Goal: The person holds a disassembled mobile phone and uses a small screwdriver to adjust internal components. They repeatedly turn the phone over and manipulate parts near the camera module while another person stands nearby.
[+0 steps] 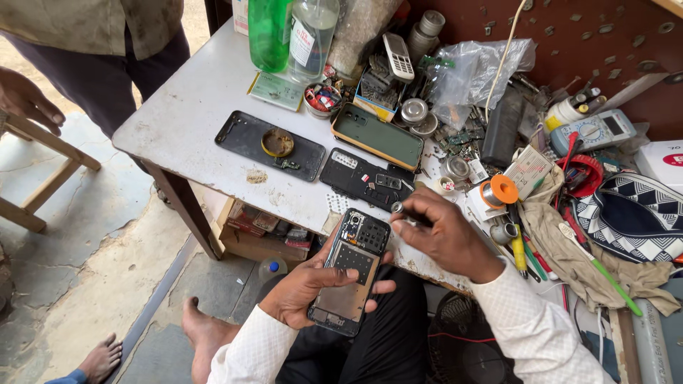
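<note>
Phone (351,274), back off, is held in left hand (302,288), grip closed round it; screwdriver (405,212) is pinched in right hand (448,238) above worktop (192,107) edge.

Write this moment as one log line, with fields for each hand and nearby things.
left hand: holds opened phone | right hand: pinches small tool above the phone | nearby: phone back cover, green phone case

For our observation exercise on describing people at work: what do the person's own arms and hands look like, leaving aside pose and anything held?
Both arms wear long white sleeves with a fine textured weave, buttoned cuffs ending at the wrists. The left hand and right hand are bare: no gloves, and no rings, watch or bracelet visible.
</note>
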`<state>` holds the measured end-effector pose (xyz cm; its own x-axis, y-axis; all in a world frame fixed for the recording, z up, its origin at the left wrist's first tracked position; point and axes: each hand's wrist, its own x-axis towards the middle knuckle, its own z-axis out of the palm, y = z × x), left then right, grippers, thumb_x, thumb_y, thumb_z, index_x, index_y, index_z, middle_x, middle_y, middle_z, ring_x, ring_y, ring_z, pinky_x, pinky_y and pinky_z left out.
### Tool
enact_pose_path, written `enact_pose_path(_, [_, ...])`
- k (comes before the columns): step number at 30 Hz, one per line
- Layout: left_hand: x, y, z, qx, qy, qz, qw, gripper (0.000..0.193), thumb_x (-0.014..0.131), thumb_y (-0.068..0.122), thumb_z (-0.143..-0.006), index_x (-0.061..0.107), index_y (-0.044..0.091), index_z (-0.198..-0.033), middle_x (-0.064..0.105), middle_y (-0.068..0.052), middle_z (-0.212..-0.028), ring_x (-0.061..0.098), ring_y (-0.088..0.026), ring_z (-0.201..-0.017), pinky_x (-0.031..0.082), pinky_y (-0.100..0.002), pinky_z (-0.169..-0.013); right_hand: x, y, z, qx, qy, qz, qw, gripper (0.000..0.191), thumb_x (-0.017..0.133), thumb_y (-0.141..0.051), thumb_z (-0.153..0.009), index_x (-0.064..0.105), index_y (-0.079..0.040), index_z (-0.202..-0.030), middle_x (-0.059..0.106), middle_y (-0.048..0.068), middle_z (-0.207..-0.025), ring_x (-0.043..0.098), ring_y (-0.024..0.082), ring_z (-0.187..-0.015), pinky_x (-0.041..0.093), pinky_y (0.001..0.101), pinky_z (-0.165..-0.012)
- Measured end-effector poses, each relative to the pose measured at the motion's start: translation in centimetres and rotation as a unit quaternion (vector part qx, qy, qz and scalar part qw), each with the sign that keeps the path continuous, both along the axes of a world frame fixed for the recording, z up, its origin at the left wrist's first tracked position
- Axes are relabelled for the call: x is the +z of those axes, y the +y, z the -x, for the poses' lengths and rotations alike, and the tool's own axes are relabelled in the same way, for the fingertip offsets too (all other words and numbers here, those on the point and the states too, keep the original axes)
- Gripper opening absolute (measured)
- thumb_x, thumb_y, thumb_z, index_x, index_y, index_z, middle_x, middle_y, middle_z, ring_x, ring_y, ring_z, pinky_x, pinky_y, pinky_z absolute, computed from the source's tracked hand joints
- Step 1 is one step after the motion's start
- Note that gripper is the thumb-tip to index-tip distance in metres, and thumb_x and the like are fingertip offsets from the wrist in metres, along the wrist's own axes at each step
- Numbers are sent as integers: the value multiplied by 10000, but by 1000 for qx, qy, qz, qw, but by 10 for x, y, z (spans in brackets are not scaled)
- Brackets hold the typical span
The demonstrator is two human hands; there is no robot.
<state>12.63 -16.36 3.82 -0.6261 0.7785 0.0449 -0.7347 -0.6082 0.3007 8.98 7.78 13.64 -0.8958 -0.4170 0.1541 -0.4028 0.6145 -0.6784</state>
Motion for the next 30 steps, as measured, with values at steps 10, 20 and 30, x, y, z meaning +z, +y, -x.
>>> enact_pose_path(10, [-2, 2, 0, 9, -17, 13, 1000, 933, 574, -81, -915, 191, 333, -1658, 554, -217, -1435, 637, -463, -1214, 657, -485, -859, 0, -39, -10, 12, -89, 18, 996, 190, 665, -156, -956, 724, -32, -1087, 563, 29, -902, 691, 104, -756, 633, 238, -594])
enact_pose_path(20, [-1, 4, 0, 8, -62, 11, 998, 925, 555, -87, -921, 193, 358, -1646, 553, -175, -1417, 654, -469, -1193, 662, -491, -842, -6, -44, -11, 32, 42, -62, 997, 213, 716, -71, -875, 721, -98, -1086, 587, 34, -874, 685, 167, -772, 554, 333, -659])
enact_pose_path(30, [5, 7, 0, 9, -81, 18, 997, 928, 527, -87, -908, 199, 403, -1624, 544, -203, -1432, 681, -452, -1142, 665, -488, -819, 0, -52, -7, 29, 68, -129, 989, 249, 751, -81, -815, 730, -136, -1057, 575, 46, -834, 669, 215, -728, 529, 362, -616])
